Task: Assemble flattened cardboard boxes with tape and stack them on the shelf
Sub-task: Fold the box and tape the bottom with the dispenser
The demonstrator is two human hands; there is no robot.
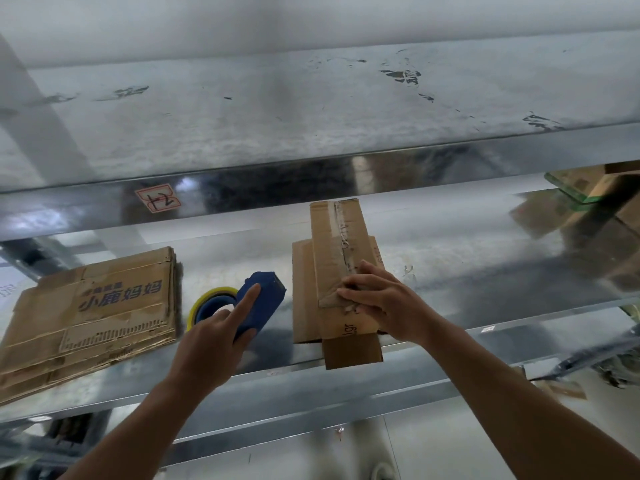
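Observation:
A narrow taped cardboard box (341,244) lies on top of a flat brown box (303,296) on the metal shelf (485,244). My right hand (377,303) rests on the narrow box near its front end, fingers curled over the tape seam. My left hand (214,337) grips a blue tape dispenser (263,299) with a yellow-rimmed tape roll (211,299), index finger stretched along its top. The dispenser sits just left of the boxes. A stack of flattened printed cardboard (90,313) lies at the left of the shelf.
An upper shelf (311,109) hangs close above, its front lip carrying a red-bordered label (157,199). More cardboard and a green-edged pane (581,192) sit at the far right. The shelf's front edge (450,337) runs below my hands.

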